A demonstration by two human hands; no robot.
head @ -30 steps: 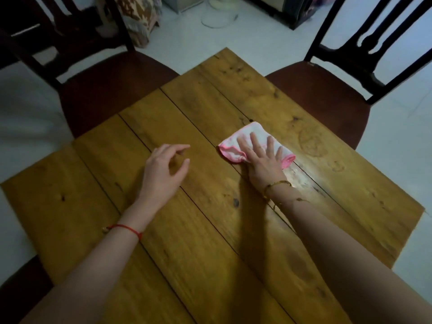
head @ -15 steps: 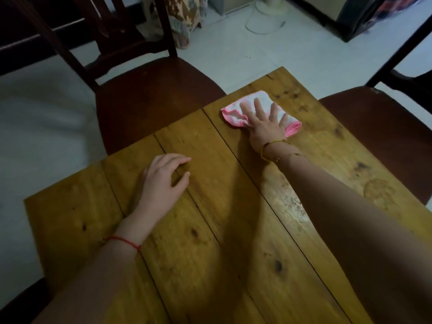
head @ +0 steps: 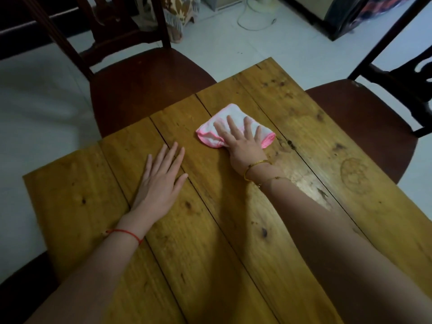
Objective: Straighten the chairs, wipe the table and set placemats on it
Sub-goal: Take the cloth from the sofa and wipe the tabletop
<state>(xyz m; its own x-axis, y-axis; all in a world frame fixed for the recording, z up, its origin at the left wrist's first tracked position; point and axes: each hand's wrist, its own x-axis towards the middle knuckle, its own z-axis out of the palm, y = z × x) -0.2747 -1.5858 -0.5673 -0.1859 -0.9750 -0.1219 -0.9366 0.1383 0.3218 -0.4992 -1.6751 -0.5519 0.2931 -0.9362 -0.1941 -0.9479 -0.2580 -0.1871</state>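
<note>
Pink-edged cloth (head: 230,112) under flat right hand (head: 243,144).

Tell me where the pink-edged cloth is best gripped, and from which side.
Pinch the cloth at its pink-hemmed left fold, coming from above on the left. The right hand lies flat across the rest, so that folded edge is free.

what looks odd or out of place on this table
A faint round ring mark sits on the table near its right edge, like a stain. Nothing looks spilled or knocked over; the cloth lies flat under the right hand.
</note>
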